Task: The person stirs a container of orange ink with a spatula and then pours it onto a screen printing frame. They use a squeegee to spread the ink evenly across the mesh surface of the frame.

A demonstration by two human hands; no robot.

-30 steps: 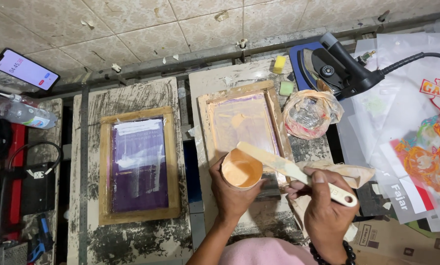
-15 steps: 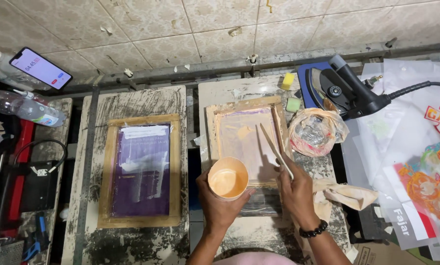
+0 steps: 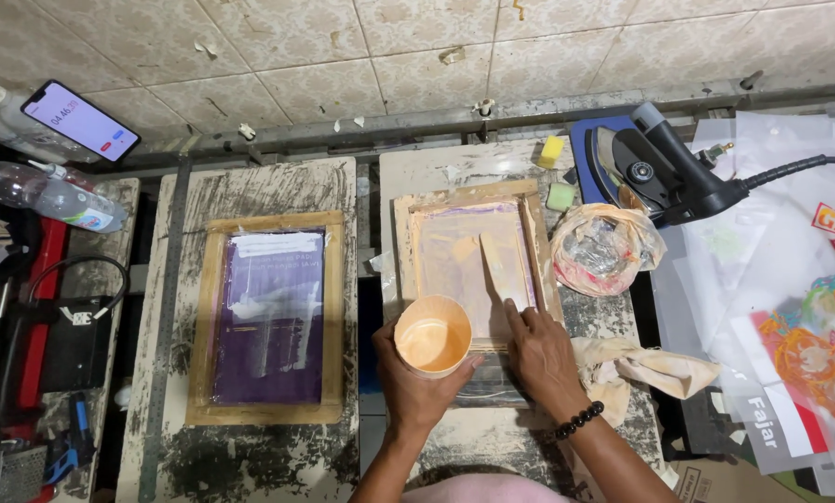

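Observation:
My left hand point(image 3: 415, 380) grips a small orange cup point(image 3: 433, 334) holding pale peach ink, just over the near edge of a wooden screen frame point(image 3: 403, 251). My right hand point(image 3: 540, 355) holds the near end of a flat wooden spatula point(image 3: 493, 267), whose blade lies inside that frame on the peach-tinted mesh point(image 3: 454, 261). The frame lies flat on the right-hand printing board point(image 3: 427, 172). A second wooden frame with purple mesh point(image 3: 270, 317) rests on the left board.
A black clothes iron point(image 3: 664, 172) stands at the back right beside yellow and green sponges point(image 3: 552, 151). A crumpled plastic bag point(image 3: 604, 247), a cloth rag point(image 3: 645, 368) and printed sheets point(image 3: 808, 345) lie to the right. A phone point(image 3: 80, 119) and water bottle point(image 3: 49, 196) sit left.
My right hand brought the spatula from above the cup down into the right frame and laid its blade on the mesh. The cup stayed in my left hand by the frame's near edge.

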